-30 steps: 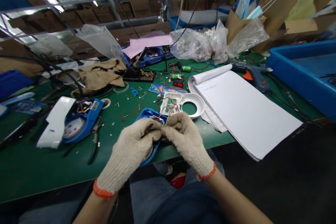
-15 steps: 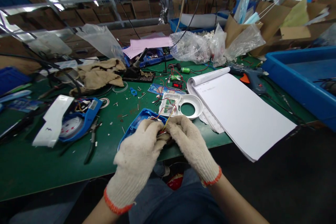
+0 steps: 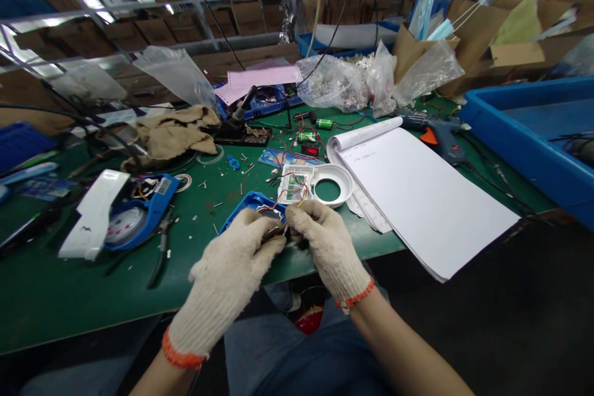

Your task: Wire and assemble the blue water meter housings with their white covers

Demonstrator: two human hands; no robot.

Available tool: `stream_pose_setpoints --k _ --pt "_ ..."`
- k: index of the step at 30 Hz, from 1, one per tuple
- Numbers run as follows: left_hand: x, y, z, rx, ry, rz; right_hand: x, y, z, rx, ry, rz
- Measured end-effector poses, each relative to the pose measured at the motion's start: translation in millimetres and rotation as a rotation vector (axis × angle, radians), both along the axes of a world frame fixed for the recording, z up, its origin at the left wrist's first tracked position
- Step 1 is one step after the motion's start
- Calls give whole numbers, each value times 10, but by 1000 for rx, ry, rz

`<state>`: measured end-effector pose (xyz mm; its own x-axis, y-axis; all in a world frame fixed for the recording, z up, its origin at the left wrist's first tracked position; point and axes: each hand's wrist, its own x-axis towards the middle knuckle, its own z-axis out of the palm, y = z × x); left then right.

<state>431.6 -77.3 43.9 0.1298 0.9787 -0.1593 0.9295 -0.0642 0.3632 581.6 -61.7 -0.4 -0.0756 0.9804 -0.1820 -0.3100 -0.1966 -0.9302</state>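
- Left hand (image 3: 232,266), in a knitted cotton glove, grips the blue plastic housing (image 3: 248,205) at the green table's (image 3: 69,297) near edge.
- Right hand (image 3: 325,244), gloved, pinches thin coloured wires (image 3: 290,189) running to the white plastic ring-shaped cover (image 3: 320,184).
- White paper pad (image 3: 427,198) lies rightward.

The premises are an electronics assembly workshop within a warehouse-type factory floor. The work surface is a green bench mat (image 3: 55,297) littered with wire offcuts, with pliers (image 3: 160,253) left of the gloved fingers (image 3: 271,236), a soldering iron on its stand (image 3: 239,120) and a small red digital readout (image 3: 310,150) beyond the fingertips, and a glue gun (image 3: 439,133) and blue parts bin (image 3: 520,136) off to their right. Beyond the bench, metal shelving (image 3: 153,6) stacked with cardboard cartons and bags of small parts (image 3: 336,81) confirm a production setting.
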Motion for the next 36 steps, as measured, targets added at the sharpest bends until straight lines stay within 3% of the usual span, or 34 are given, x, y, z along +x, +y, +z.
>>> stream_pose_setpoints --k 5,9,16,20,27,33,36 --pt "-62 -29 40 -14 177 1 4 -6 -1 28 -51 -4" --pt "-77 -83 80 -33 290 -8 52 7 23 23 -146 69" --pt "-40 -170 38 36 235 30 78 -4 42 40 -196 201" --pt "-28 -143 -6 75 260 -37 51 -5 58 55 -181 224" --pt "-51 -91 -32 153 476 -151 -21 40 13 96 -253 173" --pt "-72 -92 -17 125 426 -130 -1 57 -26 160 -349 163" --pt "-156 -115 20 56 281 -66 26 52 7 182 -400 194"
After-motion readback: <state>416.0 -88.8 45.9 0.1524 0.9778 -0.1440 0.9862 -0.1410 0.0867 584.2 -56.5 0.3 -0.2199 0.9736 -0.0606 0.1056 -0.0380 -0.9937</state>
